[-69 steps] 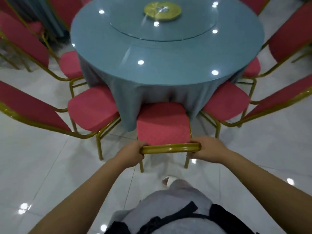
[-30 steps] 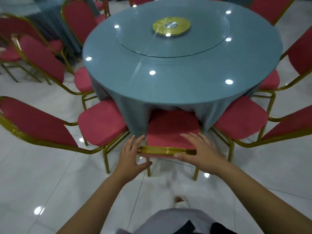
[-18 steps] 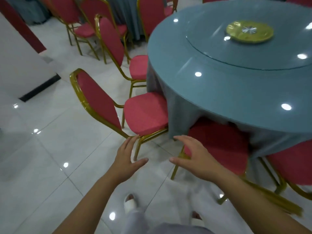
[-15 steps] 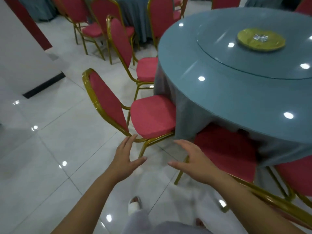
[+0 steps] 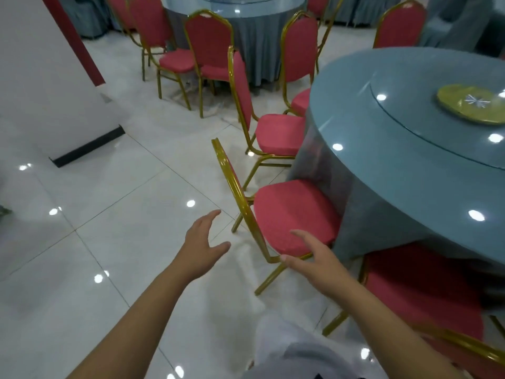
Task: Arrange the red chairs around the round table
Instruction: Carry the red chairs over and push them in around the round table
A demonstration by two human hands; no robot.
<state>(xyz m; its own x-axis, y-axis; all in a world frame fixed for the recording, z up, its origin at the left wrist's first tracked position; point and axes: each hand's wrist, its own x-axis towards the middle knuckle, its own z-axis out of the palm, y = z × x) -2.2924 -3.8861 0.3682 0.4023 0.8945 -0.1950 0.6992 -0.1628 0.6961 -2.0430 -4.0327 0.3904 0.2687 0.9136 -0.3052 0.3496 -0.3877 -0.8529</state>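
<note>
"Red chair (image 5: 289, 214): where does it stand?"

"Just ahead of both grips, seat against the cloth (image 5: 382, 231) of the round counter (image 5: 396, 165), which lies beyond the right grip (image 5: 314, 261)."

"Which way does it face?"

"Seat toward the counter, back toward the left grip (image 5: 200, 247). Its gold back frame (image 5: 237, 198) shows edge-on, its length running from beside the right thumb away between the grips."

"Is either grip holding it?"

"No. Both are released, fingers spread. The left is clear of the frame; the right thumb is just beside it, contact unclear."

left hand (image 5: 203, 243): fingers spread | right hand (image 5: 314, 258): splayed (thumb seemingly out)
</note>
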